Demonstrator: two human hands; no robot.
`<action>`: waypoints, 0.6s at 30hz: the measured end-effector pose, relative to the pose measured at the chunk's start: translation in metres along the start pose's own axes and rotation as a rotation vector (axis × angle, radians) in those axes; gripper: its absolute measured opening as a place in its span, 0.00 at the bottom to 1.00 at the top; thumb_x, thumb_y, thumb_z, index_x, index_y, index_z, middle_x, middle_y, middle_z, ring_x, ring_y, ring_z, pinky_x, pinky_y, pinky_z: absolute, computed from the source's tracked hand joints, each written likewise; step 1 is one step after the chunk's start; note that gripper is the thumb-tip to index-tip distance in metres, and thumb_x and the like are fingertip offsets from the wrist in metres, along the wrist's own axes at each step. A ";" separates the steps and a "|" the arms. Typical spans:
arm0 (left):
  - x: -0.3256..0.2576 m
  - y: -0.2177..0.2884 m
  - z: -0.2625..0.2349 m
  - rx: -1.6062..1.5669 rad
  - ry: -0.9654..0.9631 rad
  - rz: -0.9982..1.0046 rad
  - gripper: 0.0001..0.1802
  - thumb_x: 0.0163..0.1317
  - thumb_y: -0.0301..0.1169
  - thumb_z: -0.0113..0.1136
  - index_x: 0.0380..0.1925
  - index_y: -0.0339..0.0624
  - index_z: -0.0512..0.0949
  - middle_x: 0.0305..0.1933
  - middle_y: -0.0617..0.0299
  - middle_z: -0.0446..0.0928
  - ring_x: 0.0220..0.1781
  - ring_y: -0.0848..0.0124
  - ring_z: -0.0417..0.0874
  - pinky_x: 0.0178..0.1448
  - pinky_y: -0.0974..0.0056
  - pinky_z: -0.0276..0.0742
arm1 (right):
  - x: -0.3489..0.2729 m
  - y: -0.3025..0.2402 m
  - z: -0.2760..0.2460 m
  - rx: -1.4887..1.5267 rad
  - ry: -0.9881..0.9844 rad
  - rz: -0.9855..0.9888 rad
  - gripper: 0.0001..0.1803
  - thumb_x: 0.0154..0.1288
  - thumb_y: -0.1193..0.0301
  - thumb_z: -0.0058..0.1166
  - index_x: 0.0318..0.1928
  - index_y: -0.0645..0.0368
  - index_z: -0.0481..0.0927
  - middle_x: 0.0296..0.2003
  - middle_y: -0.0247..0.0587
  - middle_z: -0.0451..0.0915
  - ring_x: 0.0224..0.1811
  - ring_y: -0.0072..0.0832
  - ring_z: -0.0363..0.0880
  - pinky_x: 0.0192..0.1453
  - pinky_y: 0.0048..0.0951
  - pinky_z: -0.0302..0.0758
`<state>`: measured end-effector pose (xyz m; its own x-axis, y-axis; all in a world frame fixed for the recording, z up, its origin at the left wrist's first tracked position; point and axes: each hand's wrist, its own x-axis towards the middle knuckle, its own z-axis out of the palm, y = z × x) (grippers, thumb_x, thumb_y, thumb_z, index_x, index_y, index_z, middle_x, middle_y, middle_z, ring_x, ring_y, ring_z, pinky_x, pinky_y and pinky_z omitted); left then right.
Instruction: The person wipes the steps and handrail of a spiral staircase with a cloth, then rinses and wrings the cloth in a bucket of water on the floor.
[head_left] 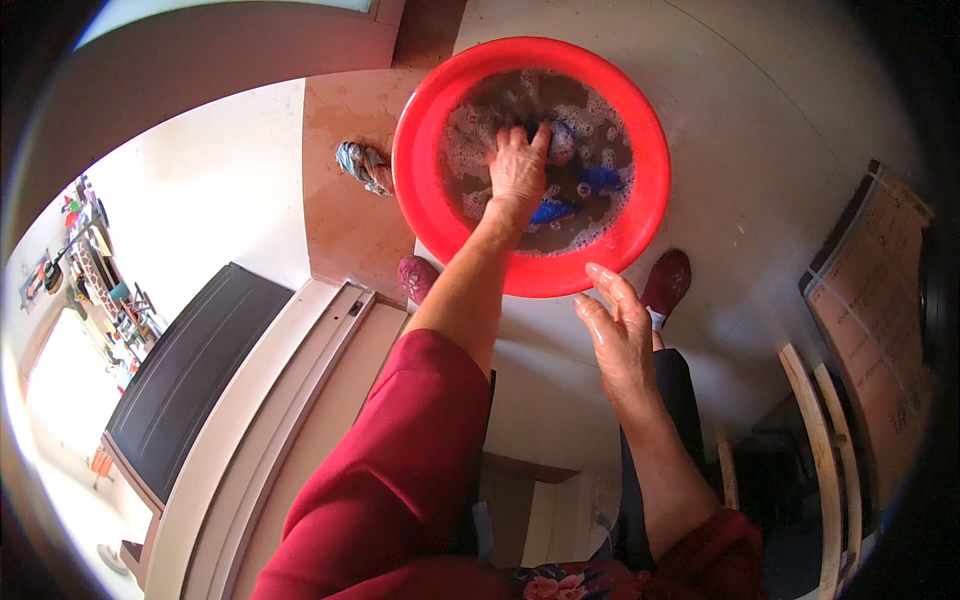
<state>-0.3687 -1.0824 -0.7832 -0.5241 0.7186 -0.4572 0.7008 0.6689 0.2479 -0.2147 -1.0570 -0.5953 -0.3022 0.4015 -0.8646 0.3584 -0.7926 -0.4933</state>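
Note:
A round red plastic basin (pixel 657 150) holds murky, sudsy water. My left hand (pixel 518 170) reaches into it, fingers bent down around a dark wet cloth (pixel 531 131) whose lower part is hidden under the water. Close beside that hand a blue cloth (pixel 552 212) shows at the surface, and another blue piece (pixel 600 180) floats to its right. My right hand (pixel 622 335) looks wet and hangs just outside the basin's near rim. Its fingers and thumb are apart, with nothing between them.
A crumpled wet rag (pixel 365 167) lies on the floor left of the basin. My maroon shoes flank the near rim, the right shoe (pixel 667 282) farther out. A large cardboard box (pixel 870 310) and wooden slats (pixel 815 420) stand at right. A pale door frame (pixel 270 430) runs along the left.

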 end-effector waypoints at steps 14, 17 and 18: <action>-0.126 0.022 -0.116 -0.592 0.105 0.043 0.17 0.37 0.17 0.56 0.33 0.36 0.73 0.27 0.49 0.69 0.32 0.50 0.72 0.34 0.56 0.68 | 0.007 -0.009 0.011 0.222 -0.001 0.265 0.36 0.58 0.54 0.51 0.62 0.57 0.56 0.57 0.40 0.61 0.55 0.30 0.63 0.49 0.29 0.66; -0.162 0.034 -0.153 -0.646 0.112 0.028 0.19 0.33 0.14 0.55 0.32 0.36 0.73 0.25 0.51 0.68 0.30 0.54 0.70 0.32 0.59 0.66 | 0.011 -0.009 0.028 0.341 0.067 0.345 0.33 0.60 0.48 0.44 0.57 0.58 0.61 0.45 0.37 0.71 0.46 0.26 0.70 0.44 0.27 0.70; -0.172 0.040 -0.169 -0.693 0.120 0.054 0.19 0.32 0.13 0.55 0.31 0.36 0.73 0.24 0.52 0.66 0.29 0.54 0.69 0.32 0.59 0.66 | 0.016 0.000 0.029 0.514 -0.065 0.325 0.31 0.61 0.48 0.43 0.55 0.58 0.63 0.41 0.36 0.72 0.42 0.25 0.72 0.42 0.27 0.71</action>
<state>-0.3323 -1.1471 -0.5506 -0.5747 0.7436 -0.3417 0.2782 0.5702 0.7730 -0.2452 -1.0633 -0.6063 -0.3083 0.0859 -0.9474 -0.0257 -0.9963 -0.0820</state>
